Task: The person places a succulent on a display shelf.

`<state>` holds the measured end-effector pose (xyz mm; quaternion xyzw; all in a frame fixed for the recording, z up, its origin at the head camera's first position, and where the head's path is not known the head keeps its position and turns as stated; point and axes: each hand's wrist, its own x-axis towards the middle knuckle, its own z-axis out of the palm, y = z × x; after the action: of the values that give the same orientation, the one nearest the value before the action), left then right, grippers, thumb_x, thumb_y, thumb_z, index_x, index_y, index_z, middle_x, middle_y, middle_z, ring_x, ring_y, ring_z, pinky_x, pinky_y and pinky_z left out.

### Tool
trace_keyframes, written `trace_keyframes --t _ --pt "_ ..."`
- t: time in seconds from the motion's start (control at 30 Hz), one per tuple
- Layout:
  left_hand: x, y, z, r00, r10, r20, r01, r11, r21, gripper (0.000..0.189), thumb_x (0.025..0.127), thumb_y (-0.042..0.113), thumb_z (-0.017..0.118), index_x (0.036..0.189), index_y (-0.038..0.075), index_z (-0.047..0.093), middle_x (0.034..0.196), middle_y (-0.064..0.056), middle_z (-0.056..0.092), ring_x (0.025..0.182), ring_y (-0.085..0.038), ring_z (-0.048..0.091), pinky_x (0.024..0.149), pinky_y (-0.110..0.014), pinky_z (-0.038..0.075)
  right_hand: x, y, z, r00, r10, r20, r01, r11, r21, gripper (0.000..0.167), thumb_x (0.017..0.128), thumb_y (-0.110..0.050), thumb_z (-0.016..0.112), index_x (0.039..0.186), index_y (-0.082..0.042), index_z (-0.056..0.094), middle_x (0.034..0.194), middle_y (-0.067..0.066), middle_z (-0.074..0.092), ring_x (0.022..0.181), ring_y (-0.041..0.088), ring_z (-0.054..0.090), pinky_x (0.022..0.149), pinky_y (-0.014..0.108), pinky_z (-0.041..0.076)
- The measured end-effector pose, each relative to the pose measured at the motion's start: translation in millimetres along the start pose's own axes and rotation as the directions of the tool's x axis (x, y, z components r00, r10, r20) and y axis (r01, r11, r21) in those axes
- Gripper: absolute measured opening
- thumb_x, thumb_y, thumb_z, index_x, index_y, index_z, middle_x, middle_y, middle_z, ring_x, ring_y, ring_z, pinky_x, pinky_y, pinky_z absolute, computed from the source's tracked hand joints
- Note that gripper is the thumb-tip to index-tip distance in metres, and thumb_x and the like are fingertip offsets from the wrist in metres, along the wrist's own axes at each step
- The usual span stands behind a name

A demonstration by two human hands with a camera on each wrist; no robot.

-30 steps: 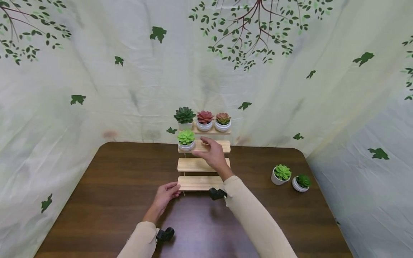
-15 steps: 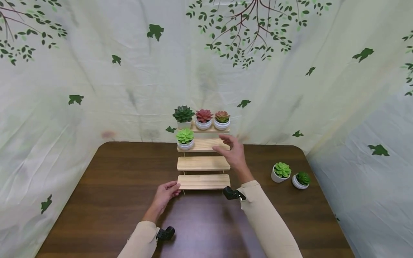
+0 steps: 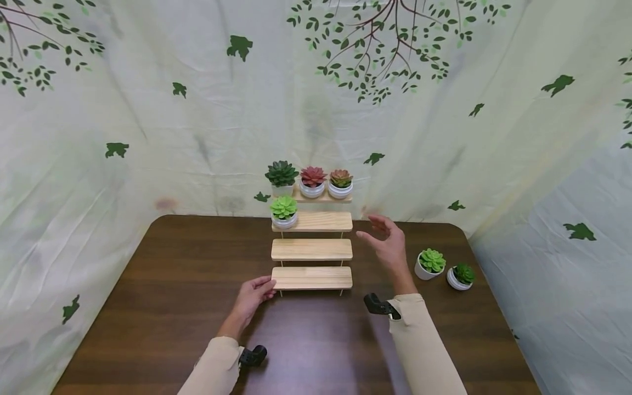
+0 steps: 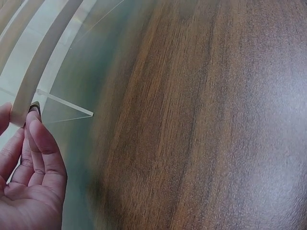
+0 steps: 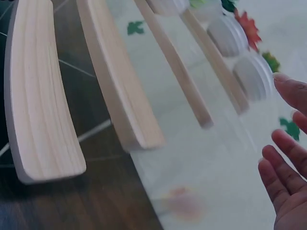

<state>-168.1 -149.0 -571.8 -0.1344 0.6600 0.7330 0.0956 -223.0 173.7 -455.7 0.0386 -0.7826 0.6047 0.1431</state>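
A tiered wooden plant stand [image 3: 312, 278] with several pale boards stands at the table's middle. My left hand [image 3: 250, 302] pinches the left end of its lowest board [image 4: 36, 62] between thumb and fingers. My right hand [image 3: 389, 247] hovers right of the stand, holding nothing, its fingers [image 5: 283, 167] spread and slightly bent. The top board carries a dark green succulent [image 3: 281, 174], a red succulent [image 3: 313, 178] and a reddish-green succulent [image 3: 340, 180], all in white pots. On the left of the second board sits a light green succulent [image 3: 283, 209].
Two more potted succulents stand on the table at the right: a bright green one [image 3: 430, 263] and a smaller dark green one [image 3: 461, 276]. The brown wooden table [image 3: 187, 274] ends at a leaf-printed white curtain [image 3: 197, 109] behind and beside it.
My right hand has moved right, from beside the light green succulent on the second board to past the stand's right side. My left hand keeps its place on the lowest board.
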Motion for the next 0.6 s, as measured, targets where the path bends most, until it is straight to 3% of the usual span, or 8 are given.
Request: trace_keyframes --t 0.33,0.43,0.6 --pt "-1.6 -0.4 -1.8 1.0 0.016 0.0 -0.016 1.0 -0.013 0.036 0.094 0.001 0.058 0.122 -0.02 0.05 0.085 -0.007 0.067 0.072 -0.012 0.061 0.067 -0.021 0.054 -23.4 1.5 -33.1 0.986 0.022 -0.165 -0.004 0.994 0.107 0.05 0.08 0.005 0.074 0.125 0.011 0.052 0.123 0.03 0.056 0.116 0.039 0.052 0.1 0.047 0.041" --pt "-1.4 -1.4 -1.2 1.0 0.02 0.01 -0.02 1.0 -0.024 0.036 0.094 0.0 0.058 0.122 -0.021 0.05 0.085 -0.006 0.067 0.071 -0.012 0.061 0.067 -0.021 0.054 -30.8 7.9 -43.8 0.967 0.035 -0.251 -0.002 0.991 0.132 0.048 0.079 0.006 0.074 0.123 0.011 0.054 0.12 0.03 0.057 0.113 0.035 0.054 0.096 0.041 0.042" --pt "-1.2 -3.4 -2.3 1.0 0.016 0.001 -0.016 0.999 -0.028 0.034 0.094 0.0 0.058 0.121 -0.02 0.052 0.084 -0.006 0.067 0.072 -0.012 0.062 0.066 -0.021 0.054 -42.7 31.8 -58.8 0.916 0.096 -0.388 -0.03 0.985 0.171 0.048 0.077 0.003 0.077 0.12 0.009 0.057 0.111 0.024 0.059 0.103 0.025 0.057 0.089 0.03 0.044"
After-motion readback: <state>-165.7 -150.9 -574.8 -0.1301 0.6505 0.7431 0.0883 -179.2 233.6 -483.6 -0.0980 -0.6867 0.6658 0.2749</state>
